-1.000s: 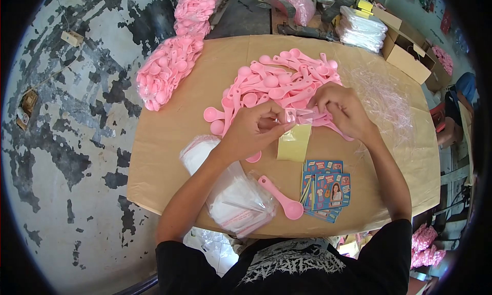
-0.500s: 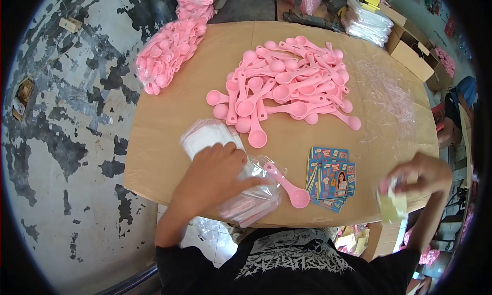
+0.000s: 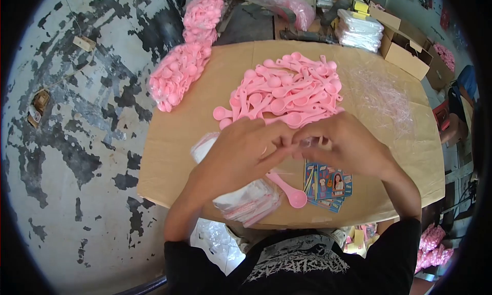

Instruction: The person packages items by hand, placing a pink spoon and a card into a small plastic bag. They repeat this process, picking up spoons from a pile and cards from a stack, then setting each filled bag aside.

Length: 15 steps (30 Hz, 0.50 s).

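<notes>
My left hand (image 3: 251, 149) and my right hand (image 3: 343, 144) meet above the middle of the table, fingertips pinched together. Between the fingers of the right one shows a small clear, shiny bit, perhaps plastic; most of it is hidden. What the left fingers pinch cannot be made out. Below them lies a single pink measuring spoon (image 3: 292, 193), beside a stack of blue printed cards (image 3: 330, 185). A pile of clear plastic bags (image 3: 248, 202) lies under my left forearm. Just beyond both hands is a heap of pink spoons (image 3: 287, 90).
Bagged pink spoons (image 3: 179, 72) lie along the table's far left edge. Thin clear plastic strips (image 3: 382, 97) are scattered at the right of the brown-covered table (image 3: 169, 161). Behind stand a cardboard box (image 3: 405, 56) and stacked clear packs (image 3: 360, 31). Another person's leg (image 3: 451, 128) shows far right.
My right hand has come in from the table's right edge, where it held a yellowish, pinkish packet. My left hand has lifted off the plastic bags and moved forward to meet it.
</notes>
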Each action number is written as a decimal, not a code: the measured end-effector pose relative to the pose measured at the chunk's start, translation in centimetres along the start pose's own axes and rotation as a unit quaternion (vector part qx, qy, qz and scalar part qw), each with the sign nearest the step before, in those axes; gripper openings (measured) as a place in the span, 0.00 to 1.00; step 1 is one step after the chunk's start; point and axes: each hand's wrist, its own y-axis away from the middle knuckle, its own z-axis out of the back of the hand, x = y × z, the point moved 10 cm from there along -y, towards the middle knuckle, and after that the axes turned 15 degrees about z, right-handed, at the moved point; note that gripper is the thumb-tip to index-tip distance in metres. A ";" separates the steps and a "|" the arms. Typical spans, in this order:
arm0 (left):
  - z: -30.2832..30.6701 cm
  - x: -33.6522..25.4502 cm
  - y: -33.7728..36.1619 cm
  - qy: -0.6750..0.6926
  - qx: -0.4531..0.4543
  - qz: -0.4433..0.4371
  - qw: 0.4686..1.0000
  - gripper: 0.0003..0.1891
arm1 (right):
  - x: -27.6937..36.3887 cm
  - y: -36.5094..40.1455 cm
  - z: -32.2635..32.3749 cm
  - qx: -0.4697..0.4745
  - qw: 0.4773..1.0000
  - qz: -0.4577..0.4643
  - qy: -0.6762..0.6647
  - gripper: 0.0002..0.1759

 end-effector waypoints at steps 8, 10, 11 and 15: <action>-4.5 2.1 -2.6 0.145 0.227 0.180 0.946 0.25 | -1.2 1.7 6.7 -0.324 0.928 0.057 0.173 0.10; -7.1 2.0 -3.3 0.431 0.228 0.149 0.860 0.31 | 0.5 1.3 5.2 -0.271 0.913 0.170 0.255 0.11; -7.5 2.6 -3.8 0.542 0.214 0.166 0.795 0.29 | -0.2 0.9 3.8 -0.210 0.928 0.152 0.269 0.13; -7.2 5.0 -4.4 0.619 0.156 0.166 0.752 0.24 | 0.1 0.3 2.3 -0.131 0.948 0.174 0.233 0.11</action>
